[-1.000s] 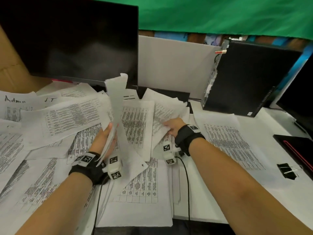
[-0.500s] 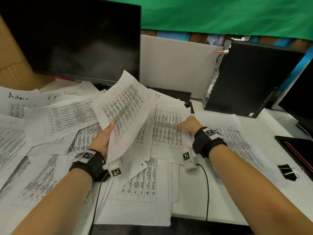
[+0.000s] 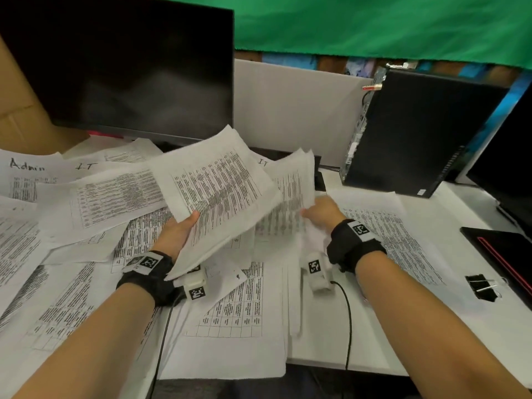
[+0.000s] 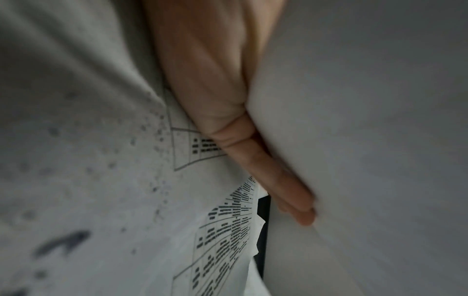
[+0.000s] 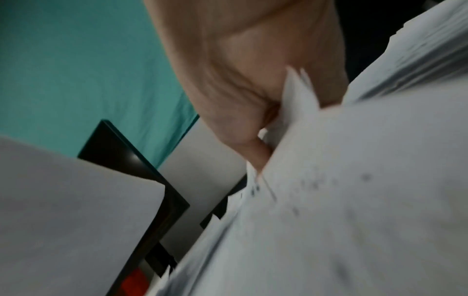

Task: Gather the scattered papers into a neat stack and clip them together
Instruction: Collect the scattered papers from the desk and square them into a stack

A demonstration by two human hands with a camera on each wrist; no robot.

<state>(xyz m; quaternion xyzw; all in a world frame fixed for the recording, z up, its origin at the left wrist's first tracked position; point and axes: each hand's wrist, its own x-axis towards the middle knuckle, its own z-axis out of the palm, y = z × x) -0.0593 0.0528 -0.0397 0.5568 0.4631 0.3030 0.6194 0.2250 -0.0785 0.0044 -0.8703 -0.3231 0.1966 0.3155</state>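
Observation:
Printed sheets with tables lie scattered over the white desk (image 3: 431, 335). My left hand (image 3: 178, 231) holds a small bundle of papers (image 3: 218, 191) tilted up above the pile, thumb on top; in the left wrist view its fingers (image 4: 291, 192) lie flat behind the bundle's back (image 4: 367, 140). My right hand (image 3: 319, 211) pinches the edge of a few sheets (image 3: 293, 180) lifted off the desk; in the right wrist view these sheets (image 5: 341, 200) run into the closed fingers (image 5: 258, 158). A black binder clip (image 3: 482, 286) lies on the desk at the right, apart from both hands.
A black monitor (image 3: 121, 70) stands behind the papers at the left. A black computer case (image 3: 417, 133) stands at the back right, and a dark notebook with a red line (image 3: 506, 251) lies at the right edge. Cardboard (image 3: 23, 119) stands at far left.
My right hand, flat on the desk sheets half a second ago, now grips a few sheets and lifts them. The left bundle has turned from edge-on to face-up and shifted right.

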